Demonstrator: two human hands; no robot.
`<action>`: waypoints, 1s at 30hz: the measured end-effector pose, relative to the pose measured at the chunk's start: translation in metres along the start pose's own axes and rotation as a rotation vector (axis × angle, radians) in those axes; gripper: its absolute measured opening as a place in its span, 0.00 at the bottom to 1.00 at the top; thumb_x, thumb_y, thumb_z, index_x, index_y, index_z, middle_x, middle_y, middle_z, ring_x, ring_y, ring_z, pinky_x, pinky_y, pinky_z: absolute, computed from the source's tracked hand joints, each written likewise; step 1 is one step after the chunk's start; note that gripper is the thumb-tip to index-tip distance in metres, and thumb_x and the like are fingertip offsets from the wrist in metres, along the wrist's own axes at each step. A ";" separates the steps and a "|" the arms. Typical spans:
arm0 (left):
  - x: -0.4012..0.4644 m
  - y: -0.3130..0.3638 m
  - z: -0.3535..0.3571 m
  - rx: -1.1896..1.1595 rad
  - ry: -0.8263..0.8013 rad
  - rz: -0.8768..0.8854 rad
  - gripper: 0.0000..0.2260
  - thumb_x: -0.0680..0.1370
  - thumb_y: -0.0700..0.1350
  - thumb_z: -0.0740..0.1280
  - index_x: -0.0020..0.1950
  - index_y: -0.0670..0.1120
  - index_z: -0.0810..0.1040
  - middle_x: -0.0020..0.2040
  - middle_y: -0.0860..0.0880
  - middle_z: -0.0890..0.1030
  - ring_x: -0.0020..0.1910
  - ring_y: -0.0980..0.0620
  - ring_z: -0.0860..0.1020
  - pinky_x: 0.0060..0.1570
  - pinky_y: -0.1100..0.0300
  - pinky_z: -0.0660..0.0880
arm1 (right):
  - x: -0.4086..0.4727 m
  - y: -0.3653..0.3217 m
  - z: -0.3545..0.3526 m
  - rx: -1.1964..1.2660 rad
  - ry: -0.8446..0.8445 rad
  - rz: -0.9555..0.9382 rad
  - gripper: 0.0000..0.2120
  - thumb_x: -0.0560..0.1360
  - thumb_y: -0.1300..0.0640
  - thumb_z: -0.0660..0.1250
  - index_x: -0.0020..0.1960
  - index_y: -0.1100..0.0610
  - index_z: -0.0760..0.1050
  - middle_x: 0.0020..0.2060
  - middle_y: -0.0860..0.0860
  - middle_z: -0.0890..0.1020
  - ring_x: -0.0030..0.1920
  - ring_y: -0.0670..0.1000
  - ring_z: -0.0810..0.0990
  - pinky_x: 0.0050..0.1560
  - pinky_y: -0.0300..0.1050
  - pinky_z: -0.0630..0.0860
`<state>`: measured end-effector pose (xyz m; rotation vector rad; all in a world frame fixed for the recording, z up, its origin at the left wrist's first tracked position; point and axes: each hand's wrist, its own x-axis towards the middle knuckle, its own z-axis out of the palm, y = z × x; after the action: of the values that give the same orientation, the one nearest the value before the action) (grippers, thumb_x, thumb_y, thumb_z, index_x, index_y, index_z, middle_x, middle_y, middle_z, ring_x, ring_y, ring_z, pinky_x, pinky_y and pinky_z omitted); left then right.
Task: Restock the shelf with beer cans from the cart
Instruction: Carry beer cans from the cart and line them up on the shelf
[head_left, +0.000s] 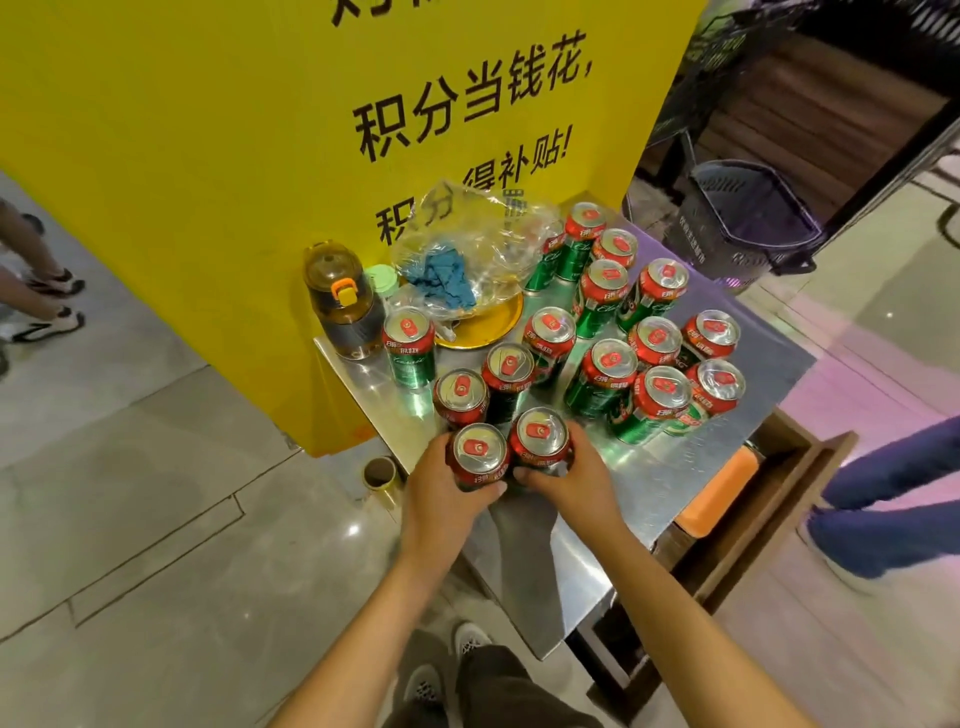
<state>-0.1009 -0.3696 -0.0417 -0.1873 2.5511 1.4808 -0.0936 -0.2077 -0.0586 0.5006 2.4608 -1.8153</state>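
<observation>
Gripping one beer can (479, 453) in the left hand (445, 491) and another (540, 437) in the right hand (576, 480) at the steel top's (613, 499) near edge, the pickup step appeared under way; next called for lifting both clear.

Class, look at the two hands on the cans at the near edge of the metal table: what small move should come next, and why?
Probably lift both cans straight up together. The left hand grips one can and the right hand grips the can beside it, both standing upright on the metal table. Other cans stand close behind, so a straight lift seems least likely to knock them.
</observation>
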 end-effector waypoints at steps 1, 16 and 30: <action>-0.002 0.000 -0.001 -0.022 0.001 -0.011 0.29 0.65 0.46 0.79 0.62 0.49 0.72 0.52 0.59 0.75 0.53 0.60 0.73 0.42 0.82 0.65 | -0.002 0.001 -0.002 0.004 -0.009 0.006 0.30 0.63 0.63 0.78 0.58 0.46 0.69 0.50 0.38 0.78 0.49 0.34 0.76 0.45 0.26 0.72; -0.106 -0.017 -0.084 -0.483 0.305 -0.168 0.28 0.60 0.50 0.77 0.58 0.53 0.75 0.50 0.56 0.81 0.49 0.64 0.79 0.45 0.70 0.75 | -0.060 -0.054 0.014 0.163 -0.416 -0.064 0.31 0.55 0.53 0.82 0.55 0.45 0.76 0.50 0.42 0.83 0.51 0.43 0.81 0.53 0.42 0.76; -0.379 -0.099 -0.223 -0.682 1.076 -0.306 0.26 0.58 0.54 0.79 0.53 0.57 0.75 0.50 0.55 0.81 0.52 0.58 0.78 0.48 0.58 0.73 | -0.245 -0.126 0.197 0.120 -1.128 -0.165 0.36 0.50 0.49 0.80 0.58 0.50 0.75 0.50 0.46 0.84 0.52 0.45 0.81 0.57 0.48 0.75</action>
<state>0.2673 -0.6061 0.0673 -1.7835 2.2166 2.4627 0.0728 -0.4817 0.0508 -0.6048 1.6159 -1.5909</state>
